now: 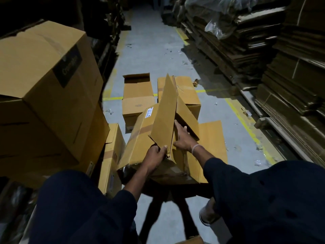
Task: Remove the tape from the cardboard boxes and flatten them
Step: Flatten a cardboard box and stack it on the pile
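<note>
two hands (156, 154) (182, 140) – one held box (140, 138) – two open boxes (138, 95) (187, 94) on the floor

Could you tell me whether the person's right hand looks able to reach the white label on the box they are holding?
Probably not directly. The tall upright cardboard flap stands between the right hand and the white label on the held box's far left side; the left hand looks freer.

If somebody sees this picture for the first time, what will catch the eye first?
In the centre, the left hand and right hand work an open cardboard box with one flap standing up. A big closed box fills the left side; flattened cardboard stacks line the right.
</note>
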### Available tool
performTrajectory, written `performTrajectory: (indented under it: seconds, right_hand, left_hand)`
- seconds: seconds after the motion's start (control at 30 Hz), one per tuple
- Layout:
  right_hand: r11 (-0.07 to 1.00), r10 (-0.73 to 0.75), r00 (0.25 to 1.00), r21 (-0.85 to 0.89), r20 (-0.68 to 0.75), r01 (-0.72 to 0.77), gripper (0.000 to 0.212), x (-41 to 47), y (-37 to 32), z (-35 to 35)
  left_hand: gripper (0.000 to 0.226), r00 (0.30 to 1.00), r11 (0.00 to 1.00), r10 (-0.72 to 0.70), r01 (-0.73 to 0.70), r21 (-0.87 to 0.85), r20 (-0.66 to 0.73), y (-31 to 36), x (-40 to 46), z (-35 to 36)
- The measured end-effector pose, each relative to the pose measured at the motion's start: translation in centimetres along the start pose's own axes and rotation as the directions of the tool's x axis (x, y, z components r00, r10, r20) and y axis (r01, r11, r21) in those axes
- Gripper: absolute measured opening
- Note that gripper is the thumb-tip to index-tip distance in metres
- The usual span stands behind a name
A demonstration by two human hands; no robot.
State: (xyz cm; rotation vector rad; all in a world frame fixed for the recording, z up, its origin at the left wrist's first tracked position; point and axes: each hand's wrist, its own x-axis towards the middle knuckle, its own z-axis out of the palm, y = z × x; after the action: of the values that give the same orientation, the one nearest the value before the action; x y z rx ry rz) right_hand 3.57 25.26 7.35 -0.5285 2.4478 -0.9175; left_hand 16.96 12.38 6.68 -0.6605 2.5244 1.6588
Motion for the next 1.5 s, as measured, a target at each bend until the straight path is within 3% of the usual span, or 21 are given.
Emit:
performTrajectory:
  seconds: [0.13,0.53,0.7,0.83,0.93,1.1,1.23,1.33,1.5]
  right_hand:
    - [0.996,0.091,0.995,-0.024,0.026,-0.091,0.113,1.4,-0.4,-1.2]
    - [0.979,-0.131,0.987,-0.169,-0.089,0.114,0.051,-6.7,2.5,-7.3]
    - [0.997,-0.023,0.996,-0.077,0.091,0.03,0.047,-11.0,2.1,-9.9]
    - [0.991,0.059,0.916,0.084,0.397,-0.1,0.052,-13.5,0.6,-8.1]
    - [0.989,0.089,0.882,0.067,0.462,-0.134,0.067,-13.7,0.5,-3.7]
    - [0.993,0.008,0.985,-0.115,0.173,0.012,0.074,-13.2,0.4,3.3]
    - [0.999,0.021,1.0,-0.05,0.017,-0.02,0.077,-12.0,1.1,4.9]
    - [1.0,-0.001,0.997,-0.026,-0.072,-0.001,0.066,-11.3,1.9,5.0]
    - [0.981,-0.05,0.987,0.177,-0.155,0.077,0.075,-10.5,1.2,4.4]
  left_hand:
    - [0.042,1.0,1.0,-0.006,0.006,-0.002,-0.006,0.5,-0.1,-0.1]
    - [0.035,0.999,0.996,0.002,-0.005,-0.09,-0.033,1.7,-1.2,-0.3]
    - [0.039,1.0,0.994,0.014,-0.016,-0.112,-0.023,1.8,-1.5,-0.3]
    - [0.04,1.0,0.987,0.0,-0.001,-0.158,-0.001,2.3,-1.8,0.0]
    - [0.035,1.0,0.984,0.003,-0.001,-0.179,0.013,2.5,-2.0,0.0]
    - [0.035,1.0,0.976,0.013,-0.01,-0.217,0.012,2.0,-1.7,0.0]
    - [0.034,1.0,0.974,0.025,-0.021,-0.224,0.014,2.1,-1.7,-0.1]
    - [0.036,0.999,0.98,0.025,-0.02,-0.197,0.02,2.0,-1.5,0.1]
    - [0.035,1.0,0.992,0.012,-0.009,-0.123,0.021,2.0,-1.1,1.7]
